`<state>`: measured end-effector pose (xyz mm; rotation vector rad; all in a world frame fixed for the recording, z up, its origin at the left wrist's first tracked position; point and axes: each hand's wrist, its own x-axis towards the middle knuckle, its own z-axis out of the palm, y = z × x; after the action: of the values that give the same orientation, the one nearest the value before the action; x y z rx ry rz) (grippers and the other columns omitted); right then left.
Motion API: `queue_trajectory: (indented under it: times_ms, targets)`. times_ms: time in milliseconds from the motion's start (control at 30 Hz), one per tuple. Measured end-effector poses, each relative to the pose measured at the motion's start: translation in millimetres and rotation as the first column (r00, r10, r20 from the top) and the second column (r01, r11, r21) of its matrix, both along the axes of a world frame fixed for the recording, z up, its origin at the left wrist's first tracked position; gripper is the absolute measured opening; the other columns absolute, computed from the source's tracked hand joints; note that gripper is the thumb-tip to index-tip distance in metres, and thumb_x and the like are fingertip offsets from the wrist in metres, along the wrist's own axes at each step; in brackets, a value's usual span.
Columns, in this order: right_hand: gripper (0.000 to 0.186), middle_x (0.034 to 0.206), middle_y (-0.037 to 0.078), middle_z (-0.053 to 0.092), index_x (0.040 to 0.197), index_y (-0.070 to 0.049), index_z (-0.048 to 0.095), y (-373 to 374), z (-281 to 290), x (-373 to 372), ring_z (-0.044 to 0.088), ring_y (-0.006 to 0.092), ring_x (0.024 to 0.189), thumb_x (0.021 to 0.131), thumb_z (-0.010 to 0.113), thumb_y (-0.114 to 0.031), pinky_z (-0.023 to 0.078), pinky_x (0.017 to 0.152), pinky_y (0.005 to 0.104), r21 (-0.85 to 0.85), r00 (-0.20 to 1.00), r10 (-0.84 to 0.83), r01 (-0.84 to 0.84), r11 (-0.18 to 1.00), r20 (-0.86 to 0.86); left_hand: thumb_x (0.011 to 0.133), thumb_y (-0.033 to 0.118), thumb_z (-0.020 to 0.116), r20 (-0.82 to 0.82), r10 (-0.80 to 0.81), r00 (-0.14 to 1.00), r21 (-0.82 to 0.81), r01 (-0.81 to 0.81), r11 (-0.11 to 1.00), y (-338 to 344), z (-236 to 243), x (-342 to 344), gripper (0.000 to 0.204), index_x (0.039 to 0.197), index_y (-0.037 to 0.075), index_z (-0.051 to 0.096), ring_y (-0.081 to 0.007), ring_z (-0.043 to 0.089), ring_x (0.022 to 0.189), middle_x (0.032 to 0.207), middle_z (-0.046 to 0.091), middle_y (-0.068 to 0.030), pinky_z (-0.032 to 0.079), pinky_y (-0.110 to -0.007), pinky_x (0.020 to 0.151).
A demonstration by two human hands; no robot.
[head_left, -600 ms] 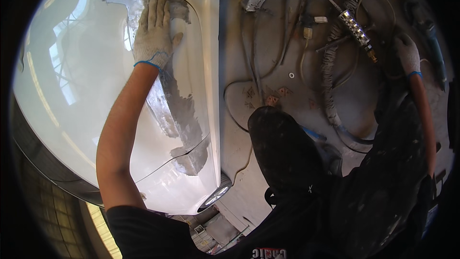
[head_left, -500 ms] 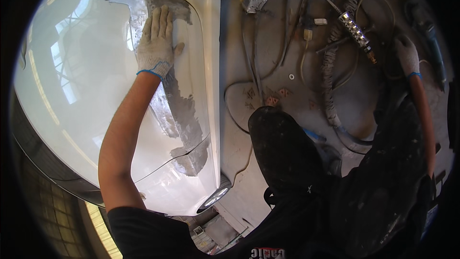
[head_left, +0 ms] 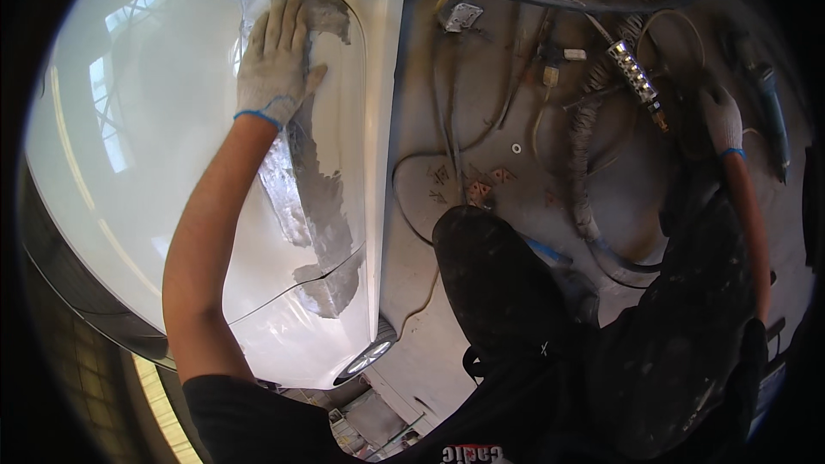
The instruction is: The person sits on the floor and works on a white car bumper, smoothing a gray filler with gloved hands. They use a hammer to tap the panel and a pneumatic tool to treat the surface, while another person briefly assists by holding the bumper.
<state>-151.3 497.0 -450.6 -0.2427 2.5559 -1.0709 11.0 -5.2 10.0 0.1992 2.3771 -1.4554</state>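
**Two risks: an uneven patch and a cluttered floor**

Most of the view on the person's left is filled by the white car panel [head_left: 155,163], glossy except for a long grey sanded filler patch [head_left: 322,198] that runs from the upper edge down toward the seam near the wheel [head_left: 365,359]. The left hand [head_left: 273,56], in a knit glove with a blue cuff, lies flat on the top of that patch, fingers together and extended, thumb out to the side; whether anything sits under the palm cannot be told. Pressing hard on one spot would likely dig a low place into the filler, and drifting sideways could scuff the sound paint just beside the grey.

On the dusty floor [head_left: 490,103] lie looped hoses and cables [head_left: 584,163], with a metal air fitting [head_left: 634,77] among them. The person's dark-trousered knee [head_left: 498,283] is close to these; a shift of weight could snag a loop and jerk the body against the panel.

Smallest, the right hand [head_left: 720,116], also gloved, reaches back toward the floor; its fingers are not clear enough to judge.
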Motion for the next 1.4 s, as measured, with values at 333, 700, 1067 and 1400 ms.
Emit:
queue_trajectory:
  times_ms: [333,700,1067,1400]
  targets:
    - [0.029,0.086,0.018,0.067,0.107,-0.001,0.065,-2.3,10.0,4.9,0.068,0.0287,0.08,0.094,0.058,-0.026,0.051,0.074,0.0389,-0.082,0.969,-0.069,0.091,0.992,0.236,0.089,0.049,0.062,-0.005,0.106,0.994,-0.105,-0.106,0.989,6.9,-11.3,-6.9,0.088,0.154,0.0,0.03,-0.0242,0.014,0.155,0.166,0.021,-0.0113,0.013,-0.039,0.125]
    - [0.037,0.108,0.025,0.068,0.116,0.001,0.064,2.9,-2.5,4.1,0.065,0.0395,0.106,0.094,0.058,-0.028,0.049,0.09,0.042,-0.044,0.999,-0.036,0.038,0.998,0.033,0.087,0.047,0.063,0.174,0.175,0.969,0.028,-0.182,0.983,3.4,5.9,42.7,0.092,0.156,0.0,0.027,-0.0259,0.014,0.154,0.166,0.021,-0.0128,0.011,-0.039,0.126]
    - [0.029,0.099,0.025,0.067,0.105,0.0,0.066,-0.7,-1.9,4.5,0.066,0.0401,0.098,0.092,0.058,-0.026,0.049,0.083,0.0443,-0.028,0.993,-0.042,0.046,0.999,0.111,0.089,0.048,0.061,0.029,0.109,0.994,-0.082,-0.106,0.991,7.1,-14.3,-32.6,0.088,0.155,0.0,0.029,-0.0249,0.015,0.154,0.165,0.023,-0.0119,0.011,-0.038,0.126]
    - [0.028,0.092,0.022,0.068,0.103,0.0,0.066,0.9,-5.8,2.5,0.067,0.0372,0.088,0.092,0.058,-0.025,0.05,0.079,0.0422,-0.091,0.992,-0.059,0.069,0.993,0.111,0.087,0.049,0.063,0.138,0.196,0.971,-0.102,-0.183,0.978,3.6,-11.7,23.9,0.09,0.155,0.0,0.028,-0.0241,0.013,0.154,0.166,0.021,-0.0113,0.007,-0.037,0.127]
